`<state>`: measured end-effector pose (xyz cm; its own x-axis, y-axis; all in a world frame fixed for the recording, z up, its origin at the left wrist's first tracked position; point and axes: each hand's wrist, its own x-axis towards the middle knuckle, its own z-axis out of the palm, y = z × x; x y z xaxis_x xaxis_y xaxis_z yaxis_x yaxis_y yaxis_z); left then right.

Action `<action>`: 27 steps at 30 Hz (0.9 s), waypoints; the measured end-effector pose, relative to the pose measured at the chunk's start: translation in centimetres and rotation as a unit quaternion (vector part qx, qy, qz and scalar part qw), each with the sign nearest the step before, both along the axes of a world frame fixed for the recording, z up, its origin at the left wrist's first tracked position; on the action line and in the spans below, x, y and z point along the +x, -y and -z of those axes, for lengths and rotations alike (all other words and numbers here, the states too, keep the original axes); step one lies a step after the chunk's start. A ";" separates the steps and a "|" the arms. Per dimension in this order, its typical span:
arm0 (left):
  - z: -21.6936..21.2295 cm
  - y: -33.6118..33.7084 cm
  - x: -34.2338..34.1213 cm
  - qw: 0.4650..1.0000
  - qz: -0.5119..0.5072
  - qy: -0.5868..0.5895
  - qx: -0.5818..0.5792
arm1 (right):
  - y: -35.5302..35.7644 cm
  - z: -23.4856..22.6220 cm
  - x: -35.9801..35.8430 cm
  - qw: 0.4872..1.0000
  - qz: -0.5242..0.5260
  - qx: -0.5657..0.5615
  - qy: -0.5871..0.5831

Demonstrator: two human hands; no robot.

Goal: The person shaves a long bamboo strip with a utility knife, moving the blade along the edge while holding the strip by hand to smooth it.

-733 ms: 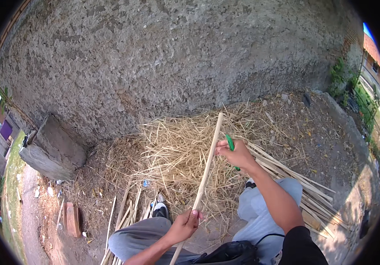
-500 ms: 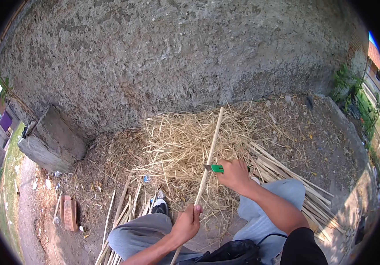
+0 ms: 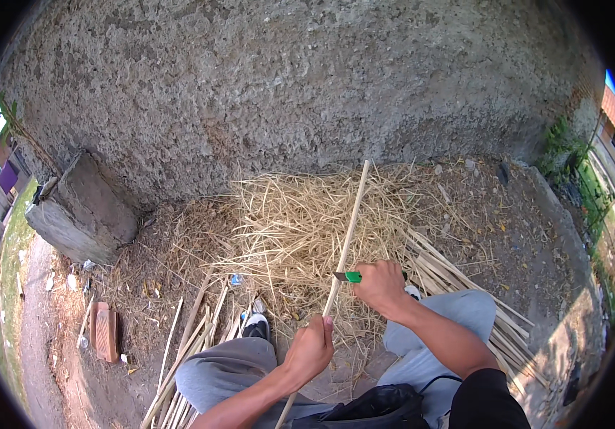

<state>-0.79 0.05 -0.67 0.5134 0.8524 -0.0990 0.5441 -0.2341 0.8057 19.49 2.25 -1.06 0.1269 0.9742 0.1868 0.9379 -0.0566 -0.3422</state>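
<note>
I sit facing a rough wall with a long pale stick (image 3: pixel 350 225) slanting up from my lap over a heap of straw-like shavings (image 3: pixel 296 229). My left hand (image 3: pixel 310 350) grips the stick's lower part. My right hand (image 3: pixel 381 284) holds a small knife with a green handle (image 3: pixel 347 276), its blade laid against the stick just above my left hand.
A rough grey plastered wall (image 3: pixel 286 86) rises straight ahead. A concrete block (image 3: pixel 82 211) stands at the left, a red brick (image 3: pixel 104 330) lies on the dirt near it. Bundles of peeled sticks lie by my left leg (image 3: pixel 186 350) and at my right (image 3: pixel 457 275).
My right hand has drawn the knife down the stick toward me, from near its upper part to just above my left hand. The left hand keeps its grip.
</note>
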 end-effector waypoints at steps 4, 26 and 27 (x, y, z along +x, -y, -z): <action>-0.2 0.5 0.6 0.999 0.012 -0.047 -0.001 | -0.7 1.7 0.2 0.999 0.023 -0.015 0.029; 1.5 3.4 -3.4 0.991 0.098 -0.093 0.022 | -7.7 7.3 8.3 0.979 0.197 -0.048 0.022; 2.1 3.8 -3.6 0.989 0.107 -0.103 0.025 | -7.9 8.2 9.4 0.972 0.225 -0.071 0.010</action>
<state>-4.41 -3.78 -2.73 0.6563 0.7328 -0.1799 0.6283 -0.3987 0.6680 28.86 10.16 -9.23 0.5441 0.8367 0.0616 0.8135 -0.5082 -0.2827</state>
